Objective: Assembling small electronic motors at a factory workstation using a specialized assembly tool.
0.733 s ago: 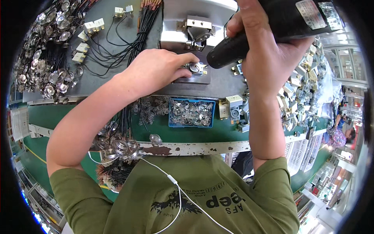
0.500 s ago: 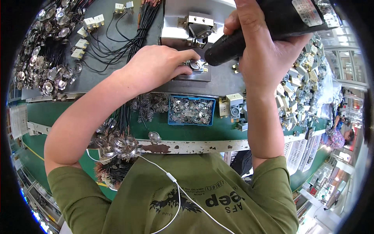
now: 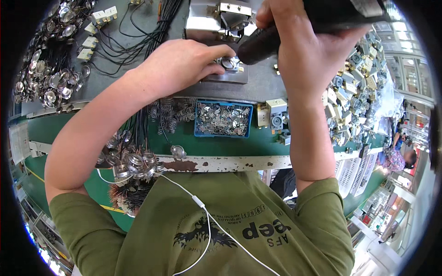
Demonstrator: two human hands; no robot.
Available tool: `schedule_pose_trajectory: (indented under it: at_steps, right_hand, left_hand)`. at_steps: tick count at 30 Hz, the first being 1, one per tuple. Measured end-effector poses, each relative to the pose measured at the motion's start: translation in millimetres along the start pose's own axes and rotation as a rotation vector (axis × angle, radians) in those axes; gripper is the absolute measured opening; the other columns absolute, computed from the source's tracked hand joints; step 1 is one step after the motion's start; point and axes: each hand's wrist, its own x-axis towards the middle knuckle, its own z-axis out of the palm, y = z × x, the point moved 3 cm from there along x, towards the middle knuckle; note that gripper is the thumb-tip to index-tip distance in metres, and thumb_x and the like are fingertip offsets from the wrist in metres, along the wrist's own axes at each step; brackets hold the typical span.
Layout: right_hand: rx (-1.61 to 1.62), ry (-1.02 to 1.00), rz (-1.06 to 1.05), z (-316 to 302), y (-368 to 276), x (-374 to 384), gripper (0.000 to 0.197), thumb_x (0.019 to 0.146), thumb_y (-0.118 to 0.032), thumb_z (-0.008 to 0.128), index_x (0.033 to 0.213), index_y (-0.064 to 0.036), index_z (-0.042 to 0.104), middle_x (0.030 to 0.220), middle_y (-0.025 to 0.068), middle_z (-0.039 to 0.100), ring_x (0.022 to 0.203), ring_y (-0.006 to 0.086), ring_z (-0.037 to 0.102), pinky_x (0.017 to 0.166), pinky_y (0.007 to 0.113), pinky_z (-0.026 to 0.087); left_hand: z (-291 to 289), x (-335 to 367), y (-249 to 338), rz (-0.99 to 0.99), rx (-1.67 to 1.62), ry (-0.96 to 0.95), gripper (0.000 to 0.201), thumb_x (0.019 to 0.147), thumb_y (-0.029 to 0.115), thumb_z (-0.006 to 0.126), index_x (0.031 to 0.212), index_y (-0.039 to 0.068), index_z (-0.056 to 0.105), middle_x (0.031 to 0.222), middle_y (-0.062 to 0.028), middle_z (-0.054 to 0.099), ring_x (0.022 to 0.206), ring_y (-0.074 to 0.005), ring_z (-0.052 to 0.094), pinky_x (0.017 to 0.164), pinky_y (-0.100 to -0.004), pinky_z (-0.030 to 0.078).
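Observation:
My left hand point(image 3: 186, 64) reaches in from the left, thumb and forefinger closed on a small part with a round metal face point(image 3: 227, 63). This part sits on a flat metal block point(image 3: 225, 78) near the table's front edge. A black electric screwdriver point(image 3: 294, 37) is gripped in my right hand point(image 3: 304, 60), tilted so that its dark nose comes down just right of the part. Whether its bit touches the part cannot be seen. Behind the block stands a shiny metal fixture point(image 3: 202, 25) with a clamp-like mechanism point(image 3: 234, 19).
A blue tray point(image 3: 195, 133) of small metal pieces lies in front, beside coil springs point(image 3: 171, 110). White-and-grey blocks point(image 3: 357, 83) are heaped right. Black wires point(image 3: 161, 32) and round metal caps point(image 3: 60, 80) crowd the left. More caps point(image 3: 131, 163) hang by the white table edge point(image 3: 221, 164).
The whole scene has shifted up and slightly left in the picture. Both hands keep their grips, and the screwdriver's nose stays close beside the part.

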Motion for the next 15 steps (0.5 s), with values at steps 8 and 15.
schedule_pose_trajectory:
  at_steps: [8, 15]
  right_hand:
    - [-0.011, -0.04, 0.018, -3.5, 25.9, 7.0, 0.056, 0.086, 0.009, 0.078, 0.126, 0.0017, 0.041, 0.102, 0.0137, 0.071, 0.084, 0.0182, 0.073, 0.066, 0.029, 0.061]
    - [0.015, -0.013, 0.007, -23.7, 42.1, 9.1, 0.051, 0.088, 0.006, 0.077, 0.125, 0.0013, 0.043, 0.099, 0.013, 0.07, 0.078, 0.0173, 0.071, 0.063, 0.028, 0.06]
  left_hand:
    - [-0.7, -0.8, 4.6, 0.015, 0.039, 0.033, 0.034, 0.1, 0.036, 0.062, 0.129, 0.019, 0.061, 0.092, -0.0126, 0.073, 0.089, -0.0339, 0.072, 0.073, -0.0458, 0.057]
    - [1.2, -4.7, 1.8, 0.055, 0.152, 0.106, 0.034, 0.097, 0.034, 0.065, 0.127, 0.018, 0.061, 0.088, -0.0108, 0.071, 0.086, -0.0319, 0.071, 0.071, -0.046, 0.056]
